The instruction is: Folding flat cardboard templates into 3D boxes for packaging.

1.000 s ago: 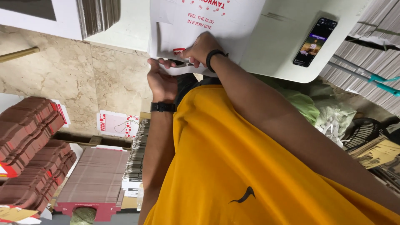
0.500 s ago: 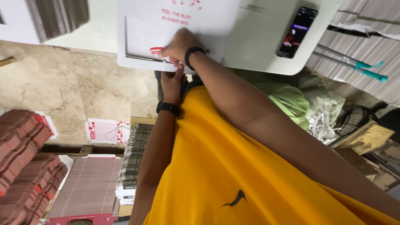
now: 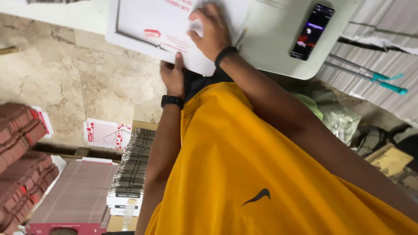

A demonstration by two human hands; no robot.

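- I see a stack of flat cardboard sheets (image 3: 133, 169) on the floor, lower left of the frame.
- My left hand (image 3: 173, 75) grips the near edge of the white box (image 3: 148, 26), thumb on top.
- My right hand (image 3: 211, 30) presses flat, fingers spread, on the box at top centre.
- A phone (image 3: 312, 31) lies on the table (image 3: 270, 48), upper right.

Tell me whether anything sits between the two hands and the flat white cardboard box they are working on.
Nothing visible does. The right hand lies flat on top of the white cardboard box, and the left hand grips its near edge. The phone lies apart on the table.
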